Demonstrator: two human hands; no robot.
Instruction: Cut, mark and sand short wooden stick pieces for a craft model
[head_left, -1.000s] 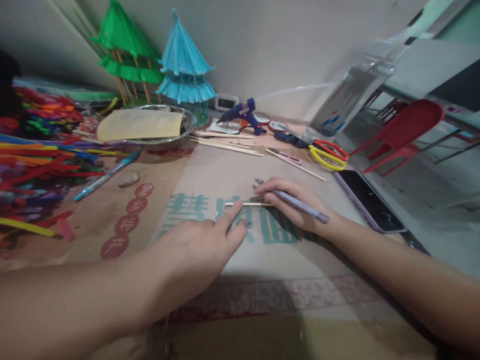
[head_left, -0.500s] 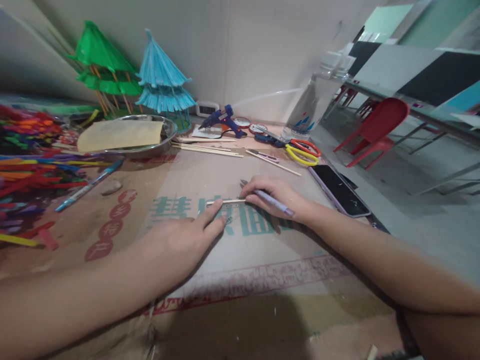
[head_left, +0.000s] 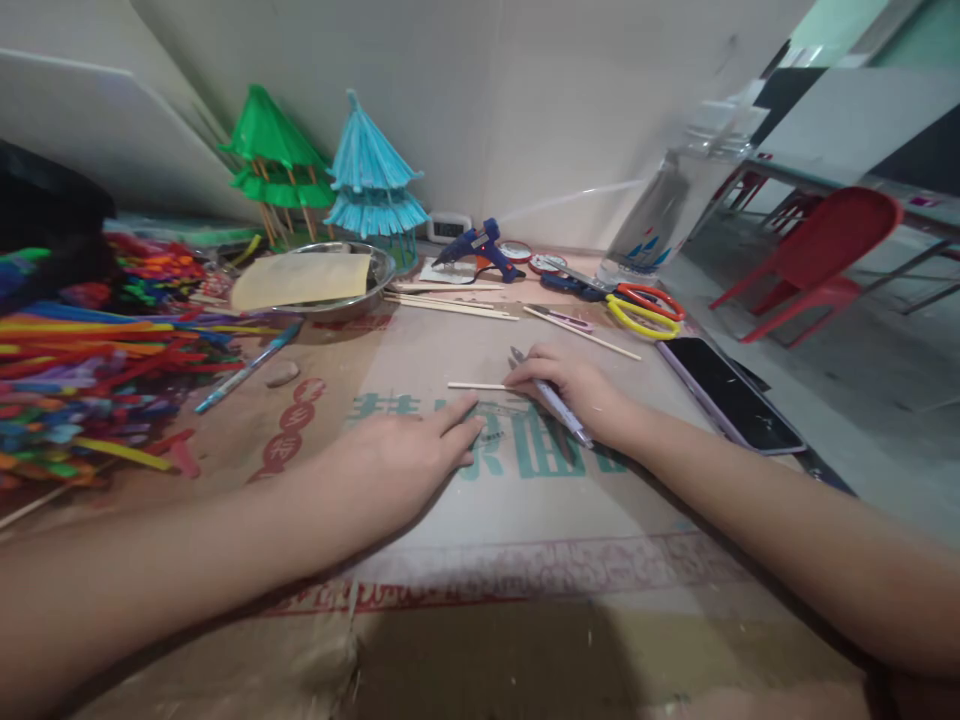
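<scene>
My right hand is closed around a purple pen that slants between its fingers. Its fingertips also pinch the right end of a short, thin wooden stick. My left hand lies palm down on the printed cardboard, its fingers stretched out just below the stick and apart from it. Between the hands, faint markings suggest a clear strip, possibly a ruler, too indistinct to be sure.
Behind the hands lie loose wooden sticks, a blue glue gun and scissors. A phone rests at right. Coloured pipe cleaners heap at left, near a metal bowl and green and blue model roofs.
The view has turned left, so things sit further right. My left fingertips have come off the wooden stick, which my right hand has shifted slightly away from them.
</scene>
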